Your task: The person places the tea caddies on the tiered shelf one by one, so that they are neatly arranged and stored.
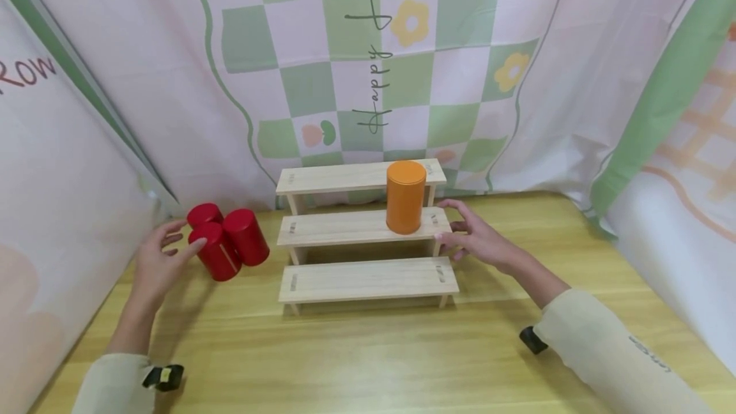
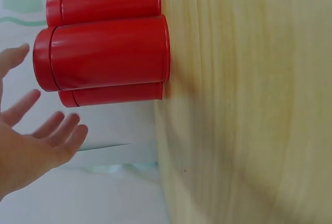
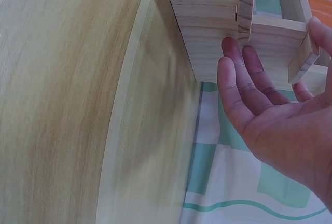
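Three red lidded cans (image 1: 246, 237) stand upright in a tight cluster on the table, left of a three-step wooden stand (image 1: 368, 280). My left hand (image 1: 161, 260) is beside them, its fingers spread and slightly bent. In the left wrist view a small gap shows between those fingertips and the nearest red can (image 2: 109, 53). An orange lidded can (image 1: 406, 200) stands upright toward the right of the stand's middle step. At that step's right end, my right hand (image 1: 474, 235) holds the board between thumb and index finger. Its other fingers (image 3: 236, 86) are loosely bent below the board.
The wood-grain table (image 1: 368, 350) extends in front of the stand and to both sides. Close behind the stand hangs a green-and-white checked curtain (image 1: 356, 82). Pale curtains also enclose the left and right sides.
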Demonstrator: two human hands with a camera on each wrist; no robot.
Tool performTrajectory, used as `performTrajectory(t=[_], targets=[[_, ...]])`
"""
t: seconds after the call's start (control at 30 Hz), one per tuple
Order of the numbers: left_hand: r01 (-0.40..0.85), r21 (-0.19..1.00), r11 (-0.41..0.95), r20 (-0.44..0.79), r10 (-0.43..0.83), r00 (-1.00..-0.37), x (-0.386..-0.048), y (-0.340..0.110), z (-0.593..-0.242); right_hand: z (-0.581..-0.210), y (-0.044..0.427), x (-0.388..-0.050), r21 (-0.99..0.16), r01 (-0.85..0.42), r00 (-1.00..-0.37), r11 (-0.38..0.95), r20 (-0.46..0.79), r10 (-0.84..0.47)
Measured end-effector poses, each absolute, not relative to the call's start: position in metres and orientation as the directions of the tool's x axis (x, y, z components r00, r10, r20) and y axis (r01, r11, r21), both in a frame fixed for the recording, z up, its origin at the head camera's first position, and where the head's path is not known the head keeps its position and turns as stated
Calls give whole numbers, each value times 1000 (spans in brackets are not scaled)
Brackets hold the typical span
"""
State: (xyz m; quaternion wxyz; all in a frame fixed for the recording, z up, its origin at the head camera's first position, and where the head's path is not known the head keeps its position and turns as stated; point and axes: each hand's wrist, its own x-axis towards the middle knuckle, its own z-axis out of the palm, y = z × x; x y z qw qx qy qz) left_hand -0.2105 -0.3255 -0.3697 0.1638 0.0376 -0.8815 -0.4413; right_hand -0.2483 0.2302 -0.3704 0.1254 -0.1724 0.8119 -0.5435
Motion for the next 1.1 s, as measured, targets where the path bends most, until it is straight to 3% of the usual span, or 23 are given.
performTrajectory(t=[0.5, 1.1], targets=[[182, 803, 567, 315, -147, -938, -213, -326, -384, -370, 230, -247, -924, -145, -912, 354, -14, -410], [100, 814, 571, 252, -192, -949, -215, -320, -378, -370, 229, -249, -926, -130, -913, 353, -27, -407]])
